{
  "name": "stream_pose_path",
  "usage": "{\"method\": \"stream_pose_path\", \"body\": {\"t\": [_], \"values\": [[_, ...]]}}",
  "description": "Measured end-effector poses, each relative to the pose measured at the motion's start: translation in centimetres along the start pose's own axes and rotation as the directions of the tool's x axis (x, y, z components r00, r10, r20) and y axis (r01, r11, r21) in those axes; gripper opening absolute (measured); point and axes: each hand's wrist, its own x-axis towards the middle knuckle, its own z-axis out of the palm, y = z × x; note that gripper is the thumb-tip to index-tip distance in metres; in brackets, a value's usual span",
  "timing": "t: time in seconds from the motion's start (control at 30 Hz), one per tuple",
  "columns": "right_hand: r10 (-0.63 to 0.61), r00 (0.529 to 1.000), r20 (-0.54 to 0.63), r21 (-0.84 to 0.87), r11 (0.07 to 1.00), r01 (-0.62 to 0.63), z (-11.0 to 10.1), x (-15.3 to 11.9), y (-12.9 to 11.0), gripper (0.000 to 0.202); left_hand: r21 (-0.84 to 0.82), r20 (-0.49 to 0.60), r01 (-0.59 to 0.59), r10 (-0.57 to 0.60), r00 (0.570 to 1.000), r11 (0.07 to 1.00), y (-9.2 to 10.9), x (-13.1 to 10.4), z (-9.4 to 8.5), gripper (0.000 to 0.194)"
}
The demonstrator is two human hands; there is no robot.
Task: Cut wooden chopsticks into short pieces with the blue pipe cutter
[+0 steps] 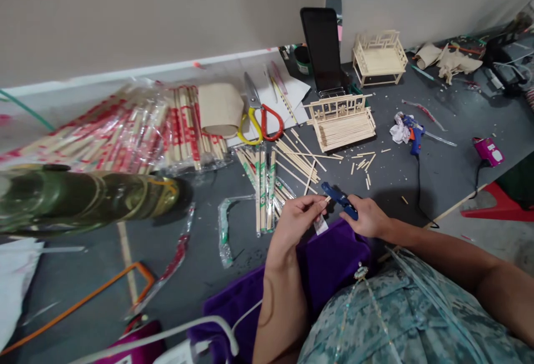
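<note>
Pinching a thin stick (328, 199) in the left hand's (295, 219) grip by the table's (200, 275) near edge, apparently steadying it against blue pliers (340, 201), wrapped in the right hand's (369, 217) grip. Walled by pale panels (167, 24) along the far edge; past the near edge, bare floor (515, 244) and red stool (494, 205).

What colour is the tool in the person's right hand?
The tool is dark blue; the head view shows it.
</note>
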Motion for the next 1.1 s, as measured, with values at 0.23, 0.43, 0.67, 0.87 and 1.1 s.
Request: {"method": "stream_pose_path", "body": {"t": [0.23, 0.43, 0.67, 0.87, 1.1], "values": [[0.026, 1.0, 0.012, -0.052, 0.998, -0.025, -0.9, -0.1, -0.4, 0.017, -0.034, -0.004, -0.018, 0.018, 1.0, 0.999, -0.4, 0.2, 0.4, 0.038], [0.182, 0.983, 0.021, -0.224, 0.959, -0.172, -1.9, 0.5, -0.5, 0.023, -0.026, -0.075, -0.081, 0.078, 0.994, 0.996, -1.1, 0.8, 1.5, 0.033], [0.02, 1.0, 0.003, -0.129, 0.991, -0.02, -1.4, 0.3, 0.9, 0.024, -0.029, -0.066, -0.06, 0.058, 0.996, 0.998, -0.7, 0.2, 1.6, 0.031], [-0.062, 0.998, -0.016, -0.092, 0.994, 0.06, -1.2, 0.5, 1.7, 0.024, 0.005, -0.071, -0.102, 0.102, 0.992, 0.995, -0.6, 0.1, 1.7, 0.028], [-0.029, 0.999, -0.023, -0.12, 0.992, 0.026, -1.0, 0.8, 1.8, 0.02, -0.005, -0.065, -0.092, 0.092, 0.994, 0.996, -0.6, 0.4, 1.8, 0.026]]}}
